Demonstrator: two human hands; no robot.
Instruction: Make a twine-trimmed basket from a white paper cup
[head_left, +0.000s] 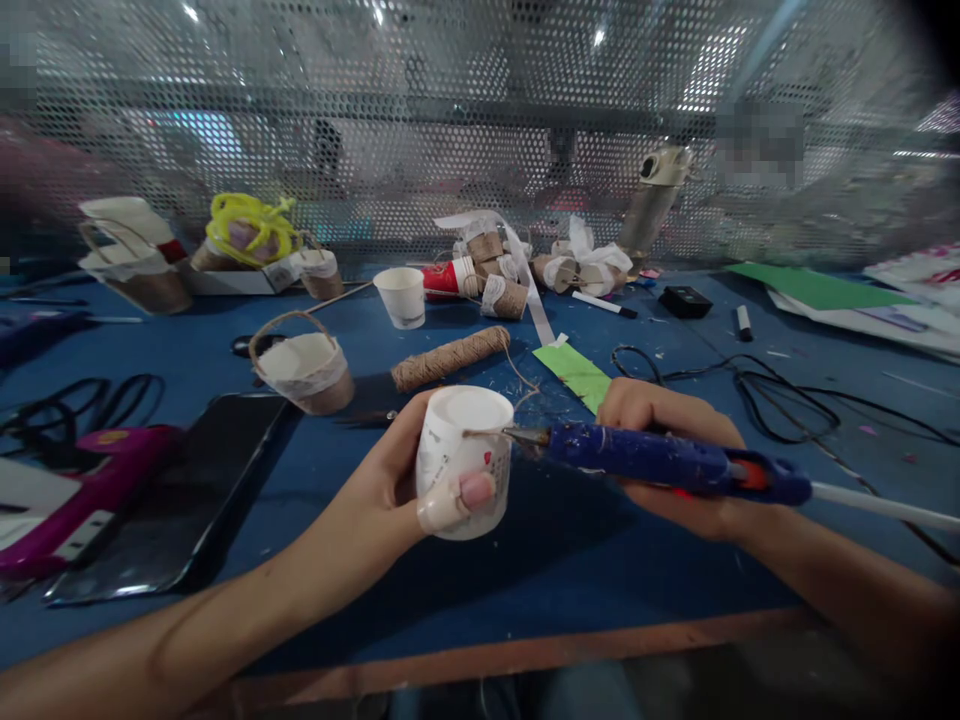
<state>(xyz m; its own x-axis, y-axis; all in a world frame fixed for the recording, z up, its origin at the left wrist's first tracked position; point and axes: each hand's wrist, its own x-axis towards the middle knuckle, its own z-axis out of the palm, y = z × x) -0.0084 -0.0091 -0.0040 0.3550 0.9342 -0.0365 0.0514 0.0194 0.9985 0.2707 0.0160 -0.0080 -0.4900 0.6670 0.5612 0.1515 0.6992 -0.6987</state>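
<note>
Upside down, a white paper cup [457,450] with printed marks is held in my left hand [420,480], whose thumb lies across its front. A tan strip, perhaps a bandage, wraps that thumb. My right hand [667,420] is closed round a blue hot glue gun [637,458]. Its metal nozzle points left and meets the cup near the base edge. A white glue stick [885,503] sticks out of the gun's back end. Just behind the cup lies a roll of brown twine [451,358], with a loose strand trailing right.
A small twine-wrapped basket with a handle [304,370] stands left of the cup. Farther left lie a black phone [187,490] and a magenta glue gun [120,490]. Another paper cup [401,298], a green strip [574,370] and black cables [780,395] lie beyond. A perforated metal screen [480,120] closes the back.
</note>
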